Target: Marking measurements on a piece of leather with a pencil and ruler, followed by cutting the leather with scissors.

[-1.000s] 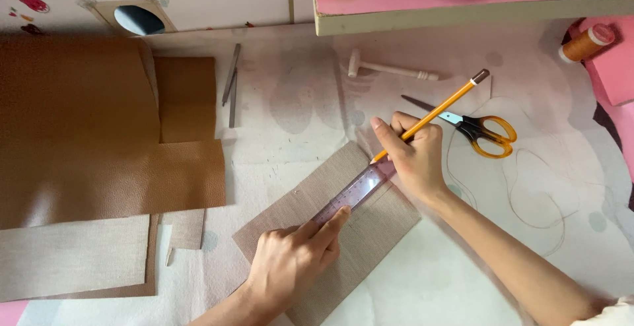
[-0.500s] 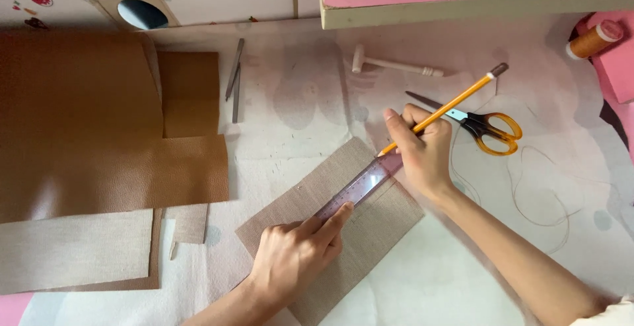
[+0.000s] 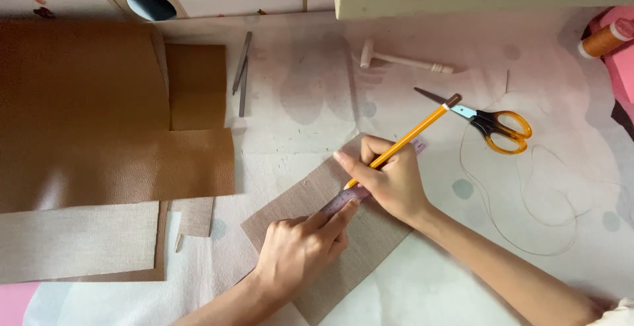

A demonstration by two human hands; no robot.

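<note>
Pencil (image 3: 404, 142) tip meets the grey fabric piece (image 3: 370, 240) along the clear ruler (image 3: 347, 200).
Right hand (image 3: 393, 181) fingers grip the pencil; left hand (image 3: 300, 250) presses the ruler flat, fingers extended.

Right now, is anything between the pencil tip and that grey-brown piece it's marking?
Nothing visible. The right hand holds the yellow pencil with its tip down at the edge of the clear ruler, which the left hand presses flat on the fabric piece.

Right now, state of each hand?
Left hand: pressed flat on the ruler, holding it on the fabric piece.
Right hand: closed on the yellow pencil.
</note>
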